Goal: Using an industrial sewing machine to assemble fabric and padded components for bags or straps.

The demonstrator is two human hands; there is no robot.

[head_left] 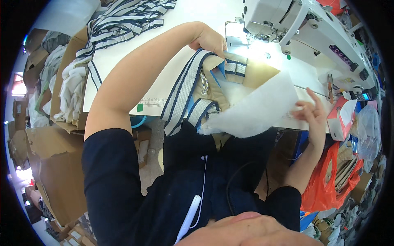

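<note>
My left hand [210, 43] is closed on the top edge of a tan fabric bag piece [219, 91] with blue inside. White webbing straps with navy edges [186, 88] hang from that piece, and a small metal chain [204, 84] lies against it. A thin white fabric sheet [258, 107] spreads to the right over the piece, its upper corner lifted and creased. At the sheet's right edge is my right hand [312, 112], its fingers bent and apart; no firm grip on the sheet shows. Left fingertips are partly hidden.
A white sewing machine [303, 30] stands lit at the far right of the table [152, 92]. Striped straps [127, 22] lie heaped at the far left beside a cardboard box with white cloth [74, 88]. A tissue box [341, 117] and red plastic bag [324, 184] are right.
</note>
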